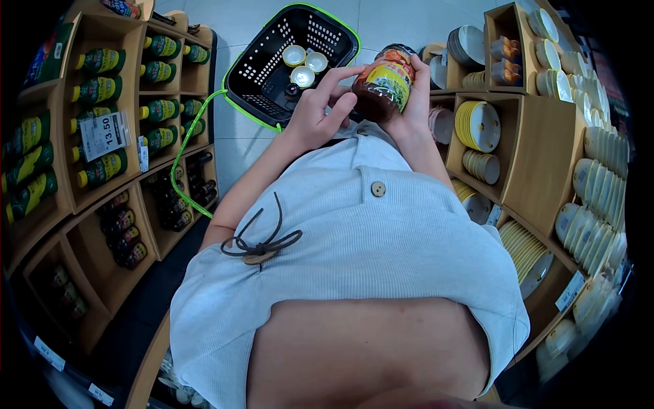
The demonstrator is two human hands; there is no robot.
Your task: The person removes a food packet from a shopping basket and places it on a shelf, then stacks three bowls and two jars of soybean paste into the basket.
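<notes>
A glass jar (387, 83) with dark red contents and a yellow and red label lies tilted in front of the body. My right hand (417, 88) is wrapped round it from the right and below. At its left side is my left hand (319, 112), with index finger and thumb spread apart and the index fingertip at the jar; whether it presses on the jar is hard to tell. Beyond the hands, a black basket (246, 85) with a green rim stands on the floor, holding several round cans (302, 76) and a small dark bottle or jar (293, 90).
On the left, wooden shelves (133, 82) carry green bottles (102, 88), dark jars (125, 238) and a price card (104, 135). Wooden shelves (545, 163) on the right hold stacked plates (478, 126) and bowls. The basket's green handle (178, 160) reaches out toward the left shelf.
</notes>
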